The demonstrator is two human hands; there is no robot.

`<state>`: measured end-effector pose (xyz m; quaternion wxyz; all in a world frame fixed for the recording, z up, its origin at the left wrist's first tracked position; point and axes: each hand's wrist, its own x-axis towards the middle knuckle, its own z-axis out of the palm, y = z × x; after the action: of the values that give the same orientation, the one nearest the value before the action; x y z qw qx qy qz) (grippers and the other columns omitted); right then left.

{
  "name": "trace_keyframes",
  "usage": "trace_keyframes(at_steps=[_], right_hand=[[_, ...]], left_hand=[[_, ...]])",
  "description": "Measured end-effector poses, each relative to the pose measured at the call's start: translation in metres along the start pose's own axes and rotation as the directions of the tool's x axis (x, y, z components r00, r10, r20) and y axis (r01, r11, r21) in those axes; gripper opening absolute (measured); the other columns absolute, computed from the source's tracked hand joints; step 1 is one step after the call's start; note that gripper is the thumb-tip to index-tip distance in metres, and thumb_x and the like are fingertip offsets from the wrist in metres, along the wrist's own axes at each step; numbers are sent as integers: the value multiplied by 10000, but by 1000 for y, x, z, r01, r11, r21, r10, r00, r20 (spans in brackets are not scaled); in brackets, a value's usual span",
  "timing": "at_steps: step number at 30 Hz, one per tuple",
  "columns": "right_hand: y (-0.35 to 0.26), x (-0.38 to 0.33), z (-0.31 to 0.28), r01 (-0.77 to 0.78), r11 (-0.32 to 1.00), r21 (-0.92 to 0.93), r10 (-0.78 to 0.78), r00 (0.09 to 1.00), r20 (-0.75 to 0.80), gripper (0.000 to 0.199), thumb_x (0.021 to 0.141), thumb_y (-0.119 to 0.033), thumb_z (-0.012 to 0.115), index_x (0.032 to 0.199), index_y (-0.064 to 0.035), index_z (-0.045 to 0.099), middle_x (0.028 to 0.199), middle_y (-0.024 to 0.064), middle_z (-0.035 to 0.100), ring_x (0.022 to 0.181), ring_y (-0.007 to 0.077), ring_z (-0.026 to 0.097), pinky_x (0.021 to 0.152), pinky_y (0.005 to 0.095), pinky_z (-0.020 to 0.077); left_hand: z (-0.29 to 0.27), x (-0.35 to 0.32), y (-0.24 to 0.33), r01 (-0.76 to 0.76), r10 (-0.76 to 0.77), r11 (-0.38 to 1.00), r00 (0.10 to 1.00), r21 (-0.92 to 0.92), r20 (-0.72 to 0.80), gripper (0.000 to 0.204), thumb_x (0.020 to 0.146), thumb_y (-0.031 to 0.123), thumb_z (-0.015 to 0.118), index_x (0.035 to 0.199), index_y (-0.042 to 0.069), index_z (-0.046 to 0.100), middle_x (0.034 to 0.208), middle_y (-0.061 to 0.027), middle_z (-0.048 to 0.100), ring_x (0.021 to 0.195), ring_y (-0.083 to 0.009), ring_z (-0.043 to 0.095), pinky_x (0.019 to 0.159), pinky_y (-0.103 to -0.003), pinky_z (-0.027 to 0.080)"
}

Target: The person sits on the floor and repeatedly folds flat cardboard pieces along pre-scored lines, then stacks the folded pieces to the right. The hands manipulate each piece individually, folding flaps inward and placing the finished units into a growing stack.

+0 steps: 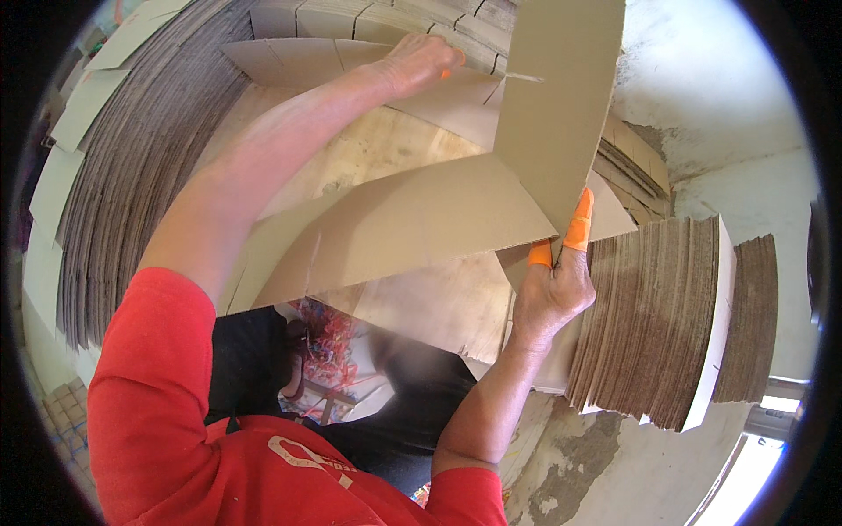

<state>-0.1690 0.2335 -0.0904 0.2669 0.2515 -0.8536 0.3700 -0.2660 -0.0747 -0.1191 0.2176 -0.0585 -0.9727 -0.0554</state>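
Up over the plywood bench point(386, 153) there's a flat cardboard box blank point(421, 223) being handled, one flap of it standing up tall toward the top of the view and the long panel stretching off to the left. Right hand point(551, 294) has it at the fold near the lower corner, orange rubber finger cots on the fingers point(579, 221) pinched onto the board edge, so that one's clearly holding the cardboard. Left hand point(421, 61) is reached way out to the far side, resting on another panel of cardboard near a slit; fingers look curled over the edge, but honestly I can't tell if it's gripping or just pressing down. Big stack of flat cardboard sheets point(658, 324) sits just beside the right hand, edges facing us. Another long curved pile of sheets point(132, 184) runs along the left side. Red sleeves point(158, 377) at the bottom.
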Motion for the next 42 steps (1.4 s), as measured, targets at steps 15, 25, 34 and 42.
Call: trace_keyframes(at_steps=[15, 25, 34, 42], right_hand=[[9, -9, -1, -9, 994, -110, 20, 995, 101, 738, 766, 118, 602, 1438, -132, 425, 882, 149, 670, 649, 233, 653, 589, 338, 533], [-2, -7, -13, 8, 989, -146, 10, 993, 121, 775, 750, 108, 600, 1446, -176, 415, 900, 145, 667, 631, 250, 648, 544, 345, 524], [6, -8, -11, -5, 985, -173, 26, 993, 115, 783, 745, 104, 643, 1445, -168, 418, 935, 164, 672, 631, 197, 639, 575, 330, 537], [9, -10, -13, -107, 993, -53, 111, 991, 77, 730, 735, 189, 551, 1396, -114, 492, 916, 158, 681, 703, 132, 618, 649, 254, 525]], left_hand=[[-30, -17, 55, -288, 225, 934, 933, -210, -282, 140, 744, -10, 667, 875, 31, 638, 735, -126, 573, 725, -314, 603, 584, -421, 485], [-58, -33, 57, -311, 248, 928, 926, -204, -284, 171, 688, -75, 655, 832, 10, 614, 731, -131, 561, 681, -323, 575, 564, -414, 460], [-96, -30, 79, 53, 26, 742, 994, -669, 106, 209, 789, 164, 721, 937, 49, 630, 816, -108, 636, 755, -279, 621, 651, -364, 493], [-35, 29, -18, 142, -144, 989, 981, 29, 126, 491, 758, 218, 778, 1125, 14, 523, 1057, -121, 577, 1062, -283, 533, 838, -401, 468]])
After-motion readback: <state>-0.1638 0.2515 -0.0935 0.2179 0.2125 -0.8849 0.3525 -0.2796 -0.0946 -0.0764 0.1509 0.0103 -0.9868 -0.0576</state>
